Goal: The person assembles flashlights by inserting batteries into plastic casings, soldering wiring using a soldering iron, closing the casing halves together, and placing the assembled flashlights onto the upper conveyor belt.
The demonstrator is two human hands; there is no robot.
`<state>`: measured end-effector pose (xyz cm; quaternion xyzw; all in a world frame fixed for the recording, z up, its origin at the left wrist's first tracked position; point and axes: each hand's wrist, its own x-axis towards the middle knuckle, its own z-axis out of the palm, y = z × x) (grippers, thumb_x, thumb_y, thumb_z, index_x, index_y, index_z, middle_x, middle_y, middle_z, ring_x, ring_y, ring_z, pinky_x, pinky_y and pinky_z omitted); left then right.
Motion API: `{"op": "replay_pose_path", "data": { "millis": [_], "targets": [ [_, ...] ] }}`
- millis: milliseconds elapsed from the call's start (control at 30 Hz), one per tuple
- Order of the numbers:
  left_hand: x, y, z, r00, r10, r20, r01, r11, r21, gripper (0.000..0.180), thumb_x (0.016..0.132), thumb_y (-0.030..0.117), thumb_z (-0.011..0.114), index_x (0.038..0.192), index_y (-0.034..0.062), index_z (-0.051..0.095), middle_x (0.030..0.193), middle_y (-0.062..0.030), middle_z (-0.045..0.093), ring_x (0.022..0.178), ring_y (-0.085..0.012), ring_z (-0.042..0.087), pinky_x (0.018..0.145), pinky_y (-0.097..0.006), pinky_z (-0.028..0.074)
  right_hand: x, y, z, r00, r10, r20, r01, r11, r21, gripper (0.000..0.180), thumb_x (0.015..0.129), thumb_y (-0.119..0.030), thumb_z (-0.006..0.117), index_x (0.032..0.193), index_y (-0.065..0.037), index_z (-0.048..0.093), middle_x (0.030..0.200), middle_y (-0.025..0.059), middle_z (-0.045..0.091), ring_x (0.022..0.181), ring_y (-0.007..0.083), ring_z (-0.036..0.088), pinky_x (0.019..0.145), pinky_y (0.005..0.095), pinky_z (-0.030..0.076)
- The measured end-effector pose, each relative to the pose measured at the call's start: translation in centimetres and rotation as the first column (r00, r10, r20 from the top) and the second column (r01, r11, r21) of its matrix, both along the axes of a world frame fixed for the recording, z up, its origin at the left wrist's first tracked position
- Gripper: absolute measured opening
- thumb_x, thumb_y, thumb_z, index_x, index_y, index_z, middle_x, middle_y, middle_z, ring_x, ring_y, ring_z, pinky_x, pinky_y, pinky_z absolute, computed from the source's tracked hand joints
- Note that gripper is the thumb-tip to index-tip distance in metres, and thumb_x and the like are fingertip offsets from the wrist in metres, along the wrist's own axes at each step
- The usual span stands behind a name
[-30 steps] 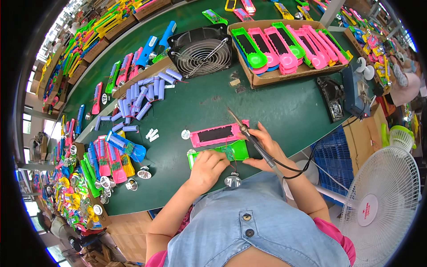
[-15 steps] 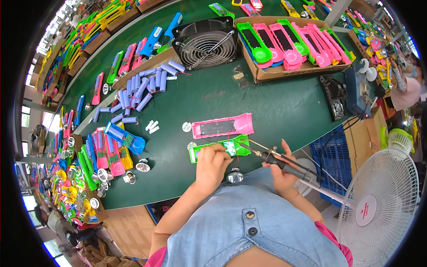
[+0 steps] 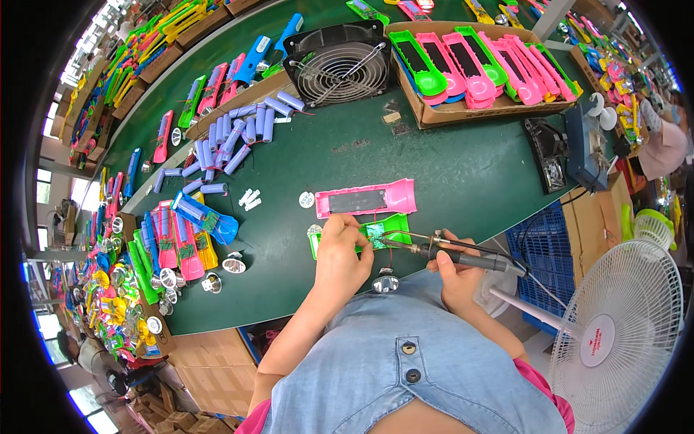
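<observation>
My right hand [image 3: 457, 270] is wrapped round the dark handle of a soldering iron [image 3: 473, 259] with a thin metal tube along its top. The iron points left, and its tip meets the small circuit board [image 3: 375, 233] inside a green plastic lamp shell [image 3: 397, 226]. My left hand [image 3: 343, 253] lies over the left half of that shell with its fingers curled together; what they pinch is hidden. Just beyond, a pink half shell [image 3: 400, 197] with a dark panel lies parallel to the green one. A silver reflector [image 3: 385, 282] sits by the table edge, below the green shell.
Purple battery cells [image 3: 231, 148] lie heaped at the left, near shells with cells and boards [image 3: 188, 249]. At the back stand a black square fan [image 3: 340, 69] and a carton of shells [image 3: 426, 119]. A blue soldering station [image 3: 584, 152] and white fan [image 3: 614, 340] are at right.
The iron's tip has come down and left onto the circuit board. My right fingers have closed round the handle. My left hand has shifted slightly, and the whole view has moved a little.
</observation>
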<state>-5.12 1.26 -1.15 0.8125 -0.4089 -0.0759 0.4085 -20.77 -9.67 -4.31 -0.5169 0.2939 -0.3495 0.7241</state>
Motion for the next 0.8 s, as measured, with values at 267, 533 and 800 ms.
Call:
{"op": "replay_pose_path", "data": {
  "millis": [267, 533, 800],
  "targets": [
    [0.3, -0.3, -0.1, 0.996, -0.036, 0.077, 0.032, 0.998, 0.057, 0.011, 0.061, -0.003, 0.063, 0.066, -0.0005, 0.053, 0.085, -0.0118, 0.052, 0.078, -0.027, 0.053, 0.066, -0.035, 0.044, 0.4, 0.0, -0.1, 0.999, 0.002, -0.053, -0.005, 0.998, -0.06, 0.021, 0.08, -0.002, 0.061, 0.097, 0.006, 0.052, 0.091, 0.0105, 0.055, 0.065, 0.013, 0.06, 0.075, 0.029, 0.047],
    [0.3, -0.7, 0.1, 0.996, -0.027, 0.08, 0.02, 0.996, 0.092, 0.009, 0.06, -0.004, 0.061, 0.064, -0.0011, 0.054, 0.083, -0.0125, 0.051, 0.078, -0.0276, 0.053, 0.065, -0.035, 0.044, 0.3, -0.1, 0.2, 0.999, 0.007, -0.047, -0.008, 1.0, -0.029, 0.021, 0.079, -0.001, 0.06, 0.097, 0.006, 0.052, 0.098, 0.0133, 0.053, 0.067, 0.014, 0.061, 0.07, 0.0268, 0.051],
    [0.5, -0.9, 0.5, 0.997, -0.058, 0.054, 0.051, 0.991, 0.12, 0.009, 0.06, -0.005, 0.059, 0.064, -0.002, 0.052, 0.08, -0.0146, 0.049, 0.077, -0.0311, 0.051, 0.067, -0.038, 0.043, -0.2, -1.0, 0.2, 0.998, -0.027, 0.059, 0.035, 0.989, -0.142, 0.019, 0.079, 0.001, 0.059, 0.096, 0.006, 0.053, 0.102, 0.0148, 0.052, 0.064, 0.015, 0.062, 0.066, 0.0241, 0.054]
  ]
}}
